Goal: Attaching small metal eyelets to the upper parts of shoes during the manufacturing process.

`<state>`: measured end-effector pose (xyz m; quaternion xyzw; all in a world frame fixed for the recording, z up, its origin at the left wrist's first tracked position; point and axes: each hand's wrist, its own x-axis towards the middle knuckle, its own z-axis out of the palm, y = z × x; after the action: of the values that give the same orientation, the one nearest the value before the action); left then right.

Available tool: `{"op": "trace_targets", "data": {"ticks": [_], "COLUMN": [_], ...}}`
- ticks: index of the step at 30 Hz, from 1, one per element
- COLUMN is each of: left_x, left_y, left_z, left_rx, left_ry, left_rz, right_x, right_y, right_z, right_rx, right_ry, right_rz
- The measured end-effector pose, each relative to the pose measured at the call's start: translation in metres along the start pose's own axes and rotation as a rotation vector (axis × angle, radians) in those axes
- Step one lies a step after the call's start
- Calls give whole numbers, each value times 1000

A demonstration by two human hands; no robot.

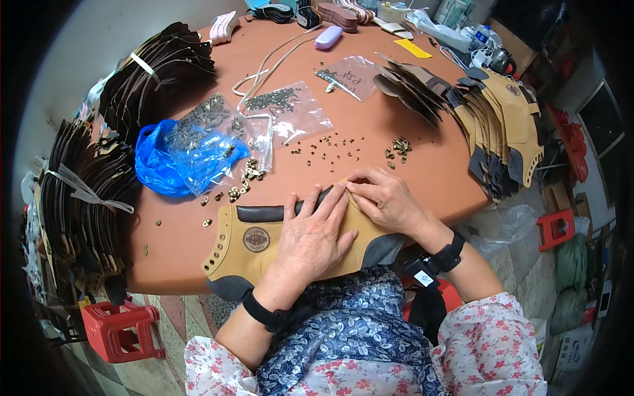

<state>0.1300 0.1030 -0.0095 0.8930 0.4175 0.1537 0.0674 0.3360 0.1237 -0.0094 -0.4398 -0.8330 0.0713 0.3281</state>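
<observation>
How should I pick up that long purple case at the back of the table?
Probably pinch the purple, rounded, oblong case across its middle, by its two long edges, coming down from above. It lies flat and is longer than it is wide, so the middle offers a narrow grip. Bare brown tabletop to its right leaves room.

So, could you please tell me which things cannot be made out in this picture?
Head view: whether the right hand pinches a small part; the hand itself hides this.
Head view: the middle of the tan panel, covered by the left hand.
Head view: the exact shapes of the small metal pieces, too small.
Head view: the inside of the blue bag, hidden by its crumpled plastic.
</observation>
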Motion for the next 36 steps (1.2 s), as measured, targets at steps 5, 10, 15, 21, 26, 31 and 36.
{"op": "trace_targets", "data": {"ticks": [5,10,15,21,26,31,36], "left_x": [1,2,3,1,1,0,1], "left_y": [2,2,2,1,2,0,0], "left_z": [1,2,1,3,2,6,8], "left_rx": [2,14,8,35,44,42,39], "left_ry": [8,1,5,19,23,26,24], "left_rz": [-43,-47,-38,-31,-24,-25,-31], "right_x": [0,-2,-8,-1,4,41,76], "right_y": [2,-1,6,10,8,8,17], "right_z": [1,0,4,1,-4,-13,6], "right_rx": [-20,-58,191,156,111,47,-16], "right_ry": [-38,-42,10,-11,-58,-206,-136], "right_rz": [-14,-23,154,105,45,127,51]}}
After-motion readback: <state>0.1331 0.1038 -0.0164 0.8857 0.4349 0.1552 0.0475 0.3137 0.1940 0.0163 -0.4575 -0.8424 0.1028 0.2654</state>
